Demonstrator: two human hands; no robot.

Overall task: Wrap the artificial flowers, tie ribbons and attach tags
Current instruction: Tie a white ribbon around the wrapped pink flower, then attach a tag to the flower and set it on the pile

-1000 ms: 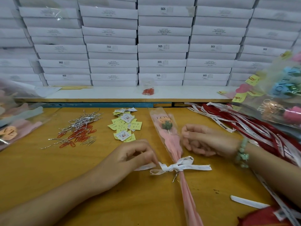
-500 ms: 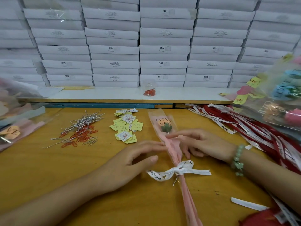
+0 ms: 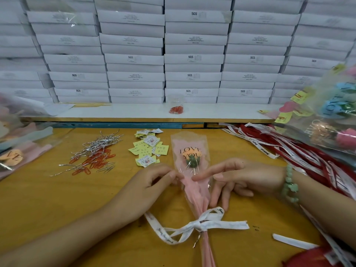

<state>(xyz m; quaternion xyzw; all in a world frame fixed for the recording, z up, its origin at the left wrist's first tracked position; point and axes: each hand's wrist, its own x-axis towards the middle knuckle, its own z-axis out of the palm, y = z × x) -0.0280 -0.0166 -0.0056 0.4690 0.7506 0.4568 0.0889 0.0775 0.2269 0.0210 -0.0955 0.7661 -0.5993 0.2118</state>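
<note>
The left hand (image 3: 148, 186) pinches the left edge of the wrapped flower (image 3: 190, 162) sleeve in a fingertip grip; the right hand (image 3: 237, 180) is open, index finger laid across the wrapper, other fingers touching its right side. The flower lies on the yellow tabletop (image 3: 48, 205) (printed "LOVE YOU"), a white ribbon (image 3: 202, 225) bowed around its stem. Tags (image 3: 148, 149) and paper clips (image 3: 92, 157) lie beyond the left hand.

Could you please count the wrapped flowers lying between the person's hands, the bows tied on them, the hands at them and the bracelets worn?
Wrapped flower: 1
White ribbon bow: 1
Hands: 2, left hand and right hand
Green bead bracelet: 1
Total: 5
</note>
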